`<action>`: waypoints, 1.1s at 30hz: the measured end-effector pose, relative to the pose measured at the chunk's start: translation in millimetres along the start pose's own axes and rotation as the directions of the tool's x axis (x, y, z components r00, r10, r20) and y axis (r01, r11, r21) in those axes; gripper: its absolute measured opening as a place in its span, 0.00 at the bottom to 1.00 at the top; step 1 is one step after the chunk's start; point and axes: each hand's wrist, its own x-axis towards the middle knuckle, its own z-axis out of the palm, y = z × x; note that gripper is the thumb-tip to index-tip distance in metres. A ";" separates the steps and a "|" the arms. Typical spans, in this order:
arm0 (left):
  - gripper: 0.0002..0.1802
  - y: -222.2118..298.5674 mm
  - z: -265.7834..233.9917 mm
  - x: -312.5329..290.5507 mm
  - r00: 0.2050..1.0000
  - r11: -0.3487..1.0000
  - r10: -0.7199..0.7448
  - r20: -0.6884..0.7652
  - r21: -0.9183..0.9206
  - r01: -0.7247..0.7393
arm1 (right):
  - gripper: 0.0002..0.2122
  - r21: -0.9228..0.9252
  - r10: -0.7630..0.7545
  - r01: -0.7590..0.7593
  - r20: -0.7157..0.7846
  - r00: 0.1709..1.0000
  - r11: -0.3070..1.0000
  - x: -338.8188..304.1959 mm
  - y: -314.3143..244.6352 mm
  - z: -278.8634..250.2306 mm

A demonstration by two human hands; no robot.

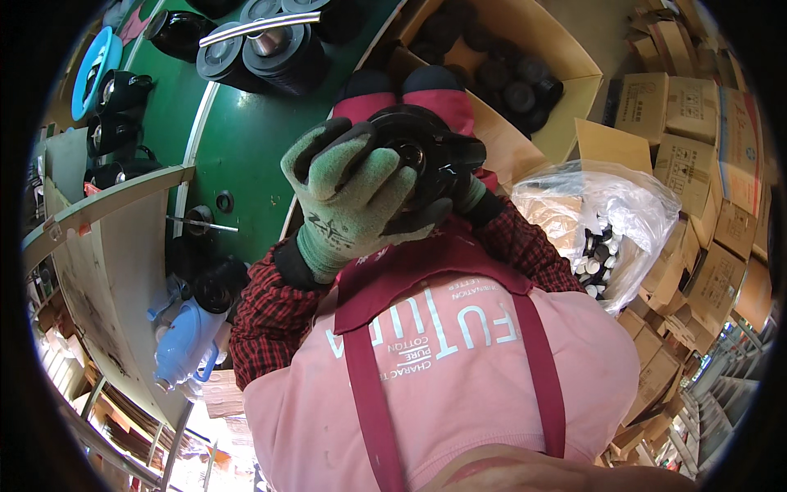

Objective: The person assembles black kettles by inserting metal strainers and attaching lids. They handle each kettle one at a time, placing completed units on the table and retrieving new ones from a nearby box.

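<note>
A glossy black round piece (425, 168), with a ringed top and a part jutting out to the right, is held up in front of my lap. My left hand (348, 193), in a green glove with dark fingertips, has its fingers curled against the left side of this piece. On the far right side, my right hand (470, 197) shows only its green-gloved wrist area. The piece hides its fingers, which appear to grip it from behind. The exact kind of the black piece cannot be made out.
A green worktable (246, 156) at the left bears dark round lids (283, 57) and black jugs (115, 90). Below it is a light blue jug (187, 340). An open carton (586, 98) holds black round parts; a clear plastic bag (631, 221) holds small caps. Cartons (689, 172) are stacked at right.
</note>
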 end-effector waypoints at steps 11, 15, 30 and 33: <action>0.27 -22.9 12.5 -42.3 0.973 0.995 -0.071 0.218 -0.050 0.084 | 0.17 -0.379 -0.374 0.326 -0.058 0.926 0.866 4.8 -29.0 -4.1; 0.37 -11.3 27.2 -68.8 0.939 0.935 -0.299 0.167 -0.146 0.324 | 0.18 -0.694 -0.439 0.493 0.275 0.855 0.525 -13.2 -60.9 10.0; 0.32 -11.5 20.9 -85.4 0.915 0.929 -0.336 0.225 -0.080 0.361 | 0.30 -0.708 0.100 0.695 0.688 0.719 -0.129 1.4 -66.5 46.2; 0.31 -9.3 22.1 -84.6 0.908 0.928 -0.338 0.249 -0.071 0.365 | 0.29 -0.724 0.019 0.687 0.688 0.726 -0.066 1.9 -69.7 44.9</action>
